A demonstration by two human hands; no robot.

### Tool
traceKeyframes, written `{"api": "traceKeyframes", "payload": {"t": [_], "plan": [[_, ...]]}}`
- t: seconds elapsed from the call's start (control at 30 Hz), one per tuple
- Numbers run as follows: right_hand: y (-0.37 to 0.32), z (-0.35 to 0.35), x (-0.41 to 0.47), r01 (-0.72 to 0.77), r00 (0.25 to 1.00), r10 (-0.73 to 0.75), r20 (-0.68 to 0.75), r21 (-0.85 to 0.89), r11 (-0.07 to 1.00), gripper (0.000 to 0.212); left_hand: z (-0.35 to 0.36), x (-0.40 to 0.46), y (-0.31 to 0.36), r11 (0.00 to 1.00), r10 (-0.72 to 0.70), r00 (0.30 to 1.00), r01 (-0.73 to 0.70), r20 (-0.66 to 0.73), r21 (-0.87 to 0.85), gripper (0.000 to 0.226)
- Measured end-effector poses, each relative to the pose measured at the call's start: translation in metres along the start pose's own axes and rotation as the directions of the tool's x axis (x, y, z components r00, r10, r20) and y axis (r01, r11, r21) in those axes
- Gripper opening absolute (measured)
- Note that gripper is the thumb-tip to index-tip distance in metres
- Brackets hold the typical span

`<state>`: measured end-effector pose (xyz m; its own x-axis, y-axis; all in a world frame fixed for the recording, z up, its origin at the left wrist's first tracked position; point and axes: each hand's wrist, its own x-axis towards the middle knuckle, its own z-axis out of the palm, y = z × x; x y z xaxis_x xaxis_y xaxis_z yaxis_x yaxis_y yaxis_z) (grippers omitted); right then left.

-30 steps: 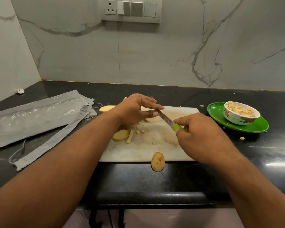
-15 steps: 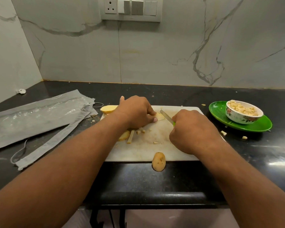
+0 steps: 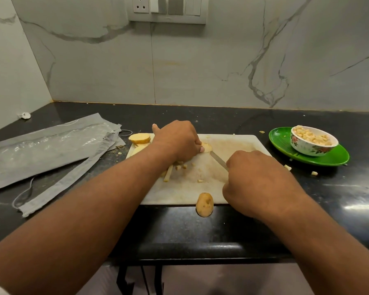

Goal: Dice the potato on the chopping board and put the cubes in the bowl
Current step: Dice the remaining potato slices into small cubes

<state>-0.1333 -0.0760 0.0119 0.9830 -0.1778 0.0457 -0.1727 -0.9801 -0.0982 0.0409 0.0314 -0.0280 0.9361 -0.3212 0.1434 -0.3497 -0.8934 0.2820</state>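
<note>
A white chopping board lies on the black counter. My left hand holds a potato slice flat on the board with curled fingers. My right hand grips a knife, its blade angled toward that slice. More potato slices are stacked at the board's far left corner. A potato stick and small cubes lie under my left wrist. A potato end piece sits at the board's near edge. The floral bowl at the right holds several cubes.
The bowl stands on a green plate. Loose cubes lie on the counter between plate and board. A grey plastic bag covers the left of the counter. The counter's front edge is close to me.
My left hand came down from the raised knife blade and now holds a slice on the board. My right hand lowered the knife toward the slice.
</note>
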Motion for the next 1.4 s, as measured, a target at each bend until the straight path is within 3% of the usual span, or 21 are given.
{"api": "traceKeyframes", "payload": {"t": [0.17, 0.5, 0.67, 1.0, 1.2, 1.4], "plan": [[-0.01, 0.005, 0.025, -0.001, 0.996, 0.004, -0.094, 0.031, 1.0, 0.016, -0.002, -0.007, -0.001, 1.0, 0.009, 1.0, -0.009, 0.007, 0.018, 0.029], [-0.005, 0.006, -0.005, 0.009, 1.0, -0.009, -0.004, -0.01, 1.0, 0.013, -0.001, -0.007, -0.001, 0.999, 0.03, 1.0, -0.03, 0.001, 0.036, 0.029], [-0.013, 0.003, 0.021, 0.025, 0.992, -0.024, -0.127, 0.011, 1.0, 0.012, -0.003, -0.007, -0.01, 1.0, 0.015, 0.999, -0.016, 0.033, 0.024, 0.026], [-0.012, 0.009, 0.001, 0.018, 1.0, -0.019, -0.012, -0.011, 1.0, 0.021, -0.002, -0.005, -0.009, 0.999, -0.031, 0.999, 0.031, 0.027, 0.029, 0.028], [-0.016, 0.002, 0.026, 0.026, 0.99, -0.026, -0.137, 0.001, 1.0, 0.014, -0.005, -0.014, -0.015, 0.999, -0.033, 0.999, 0.033, -0.038, 0.005, 0.029], [-0.018, 0.016, 0.028, 0.048, 0.997, -0.046, -0.067, 0.02, 0.999, 0.016, -0.005, -0.014, -0.013, 0.997, -0.028, 1.0, 0.028, 0.003, 0.075, 0.028]]}}
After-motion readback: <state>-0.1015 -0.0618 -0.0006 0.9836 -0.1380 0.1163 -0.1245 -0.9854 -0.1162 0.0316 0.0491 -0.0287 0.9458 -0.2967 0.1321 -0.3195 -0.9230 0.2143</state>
